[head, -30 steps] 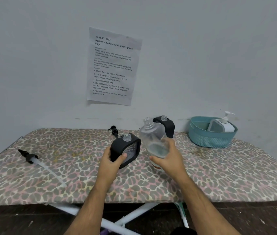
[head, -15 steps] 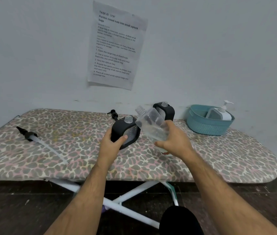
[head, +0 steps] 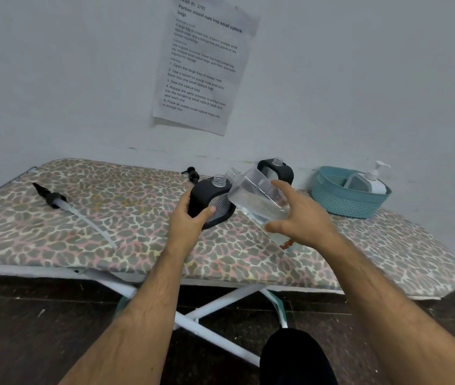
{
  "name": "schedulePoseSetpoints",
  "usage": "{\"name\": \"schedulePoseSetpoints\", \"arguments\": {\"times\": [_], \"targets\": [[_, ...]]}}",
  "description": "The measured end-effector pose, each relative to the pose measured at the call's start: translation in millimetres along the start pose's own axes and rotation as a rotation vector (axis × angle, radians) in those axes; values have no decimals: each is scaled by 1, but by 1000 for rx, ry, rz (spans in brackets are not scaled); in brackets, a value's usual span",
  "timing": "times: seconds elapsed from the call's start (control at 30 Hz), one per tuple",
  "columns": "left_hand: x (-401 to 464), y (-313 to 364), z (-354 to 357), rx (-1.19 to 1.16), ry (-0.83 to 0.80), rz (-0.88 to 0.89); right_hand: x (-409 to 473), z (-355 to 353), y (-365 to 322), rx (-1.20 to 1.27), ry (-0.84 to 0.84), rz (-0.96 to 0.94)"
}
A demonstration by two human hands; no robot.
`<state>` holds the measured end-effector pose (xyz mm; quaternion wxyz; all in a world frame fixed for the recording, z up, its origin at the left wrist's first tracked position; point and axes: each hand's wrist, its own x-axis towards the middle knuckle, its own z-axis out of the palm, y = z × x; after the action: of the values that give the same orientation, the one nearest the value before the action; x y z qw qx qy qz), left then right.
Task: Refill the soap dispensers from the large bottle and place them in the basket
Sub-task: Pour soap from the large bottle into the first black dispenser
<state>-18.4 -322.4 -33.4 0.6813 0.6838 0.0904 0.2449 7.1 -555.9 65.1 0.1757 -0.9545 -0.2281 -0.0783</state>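
My left hand point(head: 190, 218) grips a black soap dispenser point(head: 207, 200) with an uncapped clear neck, standing on the ironing board point(head: 81, 232). My right hand point(head: 301, 218) holds the large clear bottle point(head: 254, 195), tilted left so its open mouth sits just beside and above the dispenser's neck. A second black dispenser point(head: 277, 170) without its pump stands behind the bottle. The teal basket point(head: 343, 201) at the right holds a grey-white dispenser point(head: 371, 183) with its pump on.
A black pump with a long clear tube point(head: 62, 204) lies on the board's left part. A smaller black pump head point(head: 191, 173) lies near the wall behind the dispenser. A printed sheet point(head: 201, 65) hangs on the wall. The board's front edge and white legs are below my arms.
My right hand has tipped the large bottle further over to the left, bringing its mouth close to the dispenser's neck. My left hand keeps its hold on the dispenser.
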Motion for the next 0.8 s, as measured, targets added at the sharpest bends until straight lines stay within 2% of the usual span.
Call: {"name": "schedulePoseSetpoints", "arguments": {"times": [0.8], "targets": [[8, -13, -2, 54, -45, 16, 11, -17, -12, -149, 11, 27]]}}
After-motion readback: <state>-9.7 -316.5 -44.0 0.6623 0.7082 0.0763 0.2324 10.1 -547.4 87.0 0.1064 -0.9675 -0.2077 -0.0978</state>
